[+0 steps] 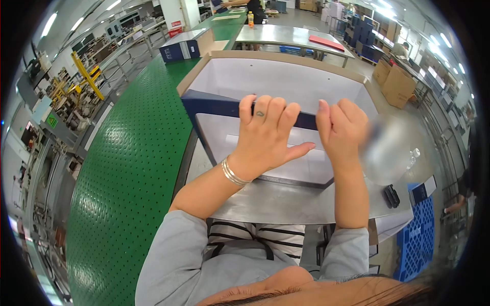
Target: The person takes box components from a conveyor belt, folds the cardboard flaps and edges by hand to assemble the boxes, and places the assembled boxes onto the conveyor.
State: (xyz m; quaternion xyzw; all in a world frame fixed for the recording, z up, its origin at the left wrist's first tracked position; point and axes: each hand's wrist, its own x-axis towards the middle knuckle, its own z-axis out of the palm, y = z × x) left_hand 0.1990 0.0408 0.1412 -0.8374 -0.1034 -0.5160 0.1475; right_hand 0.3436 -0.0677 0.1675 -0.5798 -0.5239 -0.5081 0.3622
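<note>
A large cardboard box [220, 108] with a white inside and a navy outer face stands on the steel table [240, 205] before me. Its top is open, and the near side has a wide cut-out below a navy strip. My left hand [266, 131] has its fingers hooked over that strip, the thumb stretched out below. Farther right along the same strip, my right hand [341, 127] is closed over it with the thumb upright. The fingertips of both hands are partly hidden behind the strip.
A green perforated conveyor [122, 168] runs along the left, carrying another navy-and-white box [179, 50]. To the right lie a black stapler-like object [391, 196] and a blue plastic pallet [418, 237]. Brown cartons [399, 85] stand behind. A person's arm [455, 205] shows at far right.
</note>
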